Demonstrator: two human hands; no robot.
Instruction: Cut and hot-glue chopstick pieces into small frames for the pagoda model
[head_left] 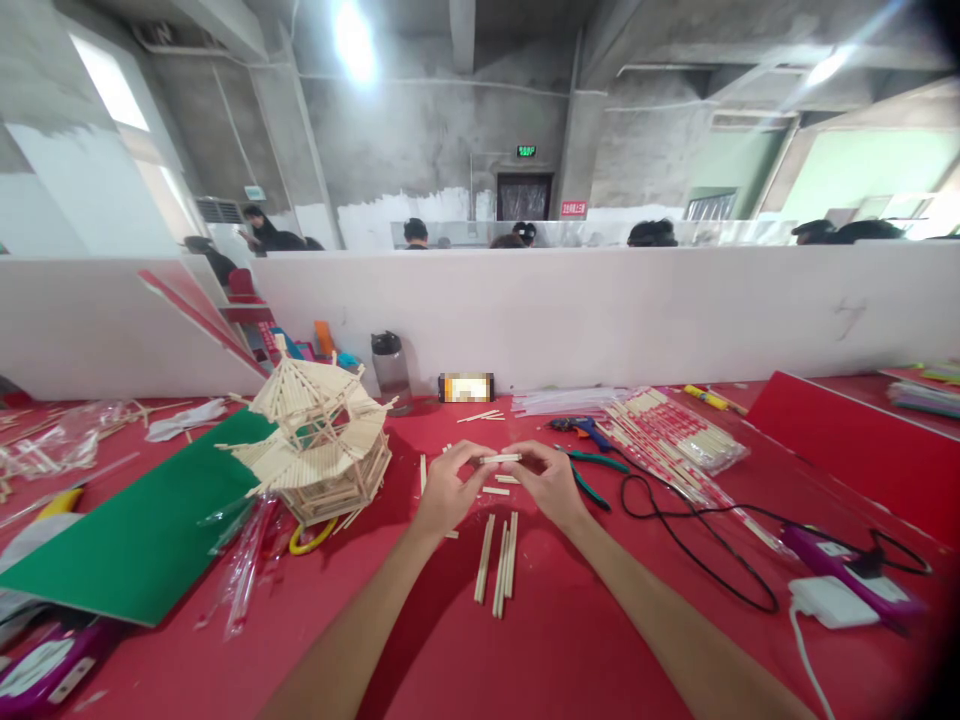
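Between my two hands, short pale wooden sticks (501, 458) are held level above the red table. My left hand (452, 488) pinches their left end, and my right hand (553, 486) pinches the right end. How many sticks are in the grip I cannot make out. Just below the hands lie a few short cut sticks (496, 491). Closer to me, several longer wooden sticks (505, 565) rest on the tabletop. A pair of green-handled pliers (592, 480) lies beside my right hand. To the left stands a pavilion model (322, 450) built of sticks.
A blue glue gun (589, 432) with a black cord lies at right, near packaged sticks (694, 430). Purple power strips (855, 572) sit at both sides. A green board (150, 530) lies left. A bottle (390, 370) and a phone (466, 388) stand by the white partition (600, 310).
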